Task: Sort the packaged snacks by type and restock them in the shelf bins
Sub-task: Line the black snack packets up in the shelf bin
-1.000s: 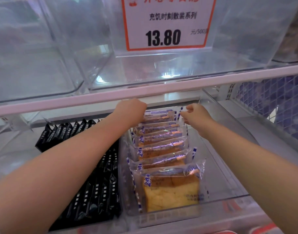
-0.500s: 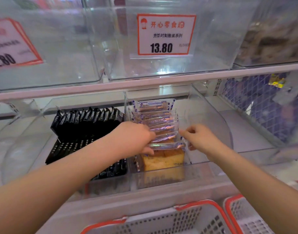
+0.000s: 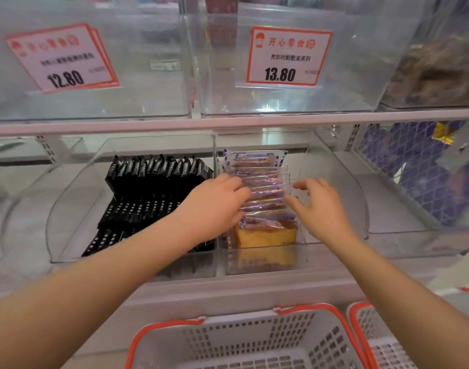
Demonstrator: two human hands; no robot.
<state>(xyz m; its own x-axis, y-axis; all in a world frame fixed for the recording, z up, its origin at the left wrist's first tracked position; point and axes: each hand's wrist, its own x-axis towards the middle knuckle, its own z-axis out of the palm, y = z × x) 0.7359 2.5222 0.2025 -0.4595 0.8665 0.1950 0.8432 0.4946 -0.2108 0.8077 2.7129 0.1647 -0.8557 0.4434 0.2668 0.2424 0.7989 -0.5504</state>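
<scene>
Clear-wrapped bread packets (image 3: 257, 182) are standing in a row running front-to-back in the centre bin (image 3: 334, 182). Left hand (image 3: 214, 206) is lying flat against them; right hand (image 3: 318, 206) is hovering, fingers spread. Tags are reading 13.80 (image 3: 288, 57) and 12.80 (image 3: 62, 58).

price card 12.80 (image 3: 63, 58) | price card 13.80 (image 3: 288, 56) | mesh panel (image 3: 414, 166)
</scene>
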